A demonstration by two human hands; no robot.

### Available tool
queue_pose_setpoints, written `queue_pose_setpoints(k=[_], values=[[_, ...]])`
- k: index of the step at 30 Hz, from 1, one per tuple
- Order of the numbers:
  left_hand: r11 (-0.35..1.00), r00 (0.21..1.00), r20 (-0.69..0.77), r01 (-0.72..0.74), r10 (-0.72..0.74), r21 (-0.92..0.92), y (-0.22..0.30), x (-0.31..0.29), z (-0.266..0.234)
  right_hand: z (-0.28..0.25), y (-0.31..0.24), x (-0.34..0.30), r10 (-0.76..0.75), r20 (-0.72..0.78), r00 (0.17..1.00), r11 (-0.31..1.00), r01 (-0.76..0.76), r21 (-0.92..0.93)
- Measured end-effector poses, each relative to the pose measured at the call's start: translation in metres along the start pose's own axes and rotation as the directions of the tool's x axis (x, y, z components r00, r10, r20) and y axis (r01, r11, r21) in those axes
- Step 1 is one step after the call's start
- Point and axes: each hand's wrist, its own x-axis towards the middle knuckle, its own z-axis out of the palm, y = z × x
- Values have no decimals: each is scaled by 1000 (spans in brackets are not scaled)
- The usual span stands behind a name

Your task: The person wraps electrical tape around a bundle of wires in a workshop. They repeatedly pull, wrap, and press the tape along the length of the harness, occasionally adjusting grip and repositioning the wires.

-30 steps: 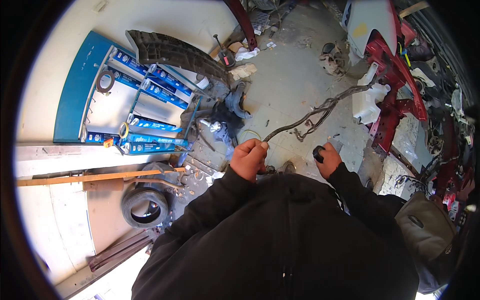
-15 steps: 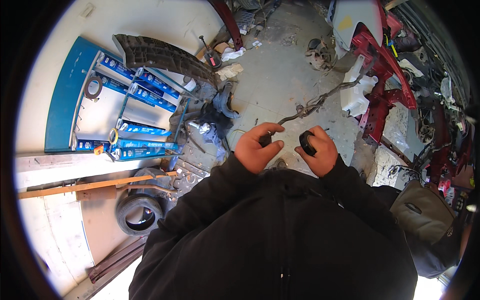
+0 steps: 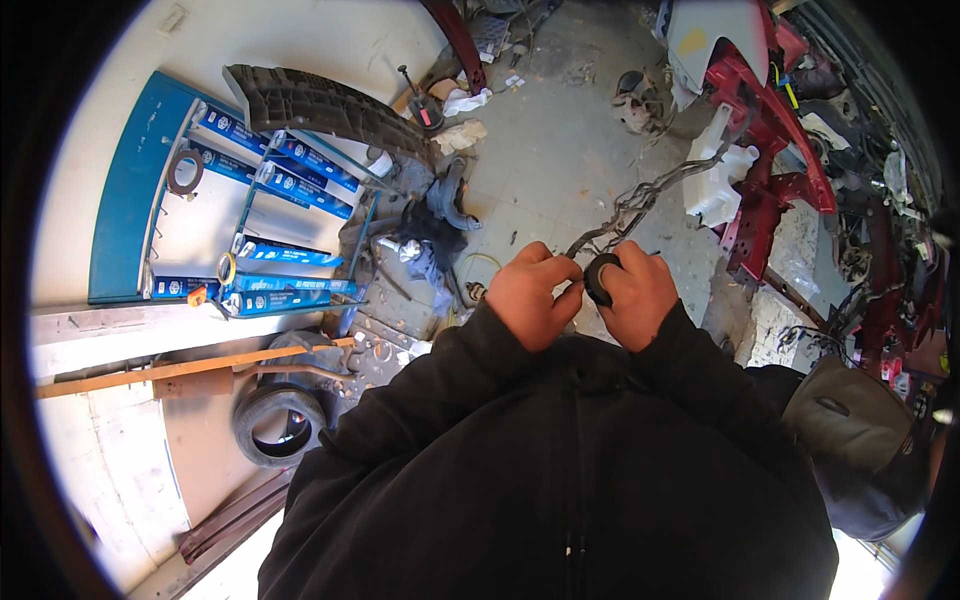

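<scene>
A dark wiring harness runs from the red car body down to my hands. My left hand is closed at its lower end, thumb and forefinger pinched together. The fingers hide the part of the harness inside them, and a small connector-like end shows beside the wrist. My right hand grips a roll of black tape, with the roll's side turned toward the left fingertips. The two hands are nearly touching. Any tape strand between them is too small to make out.
The red car front frame with a white plastic reservoir stands at right. To the left, a wall rack holds blue boxes, near a black bumper-like part. A tire lies lower left, and a bag sits lower right.
My hands have come together, the left moving right and the right inward with the tape roll. The left fingers have closed into a pinch. More of the harness's loose strands show above the hands.
</scene>
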Motion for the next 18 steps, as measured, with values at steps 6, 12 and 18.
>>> queue_pose_setpoints(k=[6,12,18], values=[[996,992,98,84,-83,-6,-8,-3,5,6,5,-3,-40,33,999,998,41,-47],[994,996,64,66,-61,-81,-10,-4,9,5,5,-3,-45,23,999,999,44,30],[991,998,-8,62,-64,-115,-2,-4,8,4,6,-6,10,35,999,995,-13,95]])
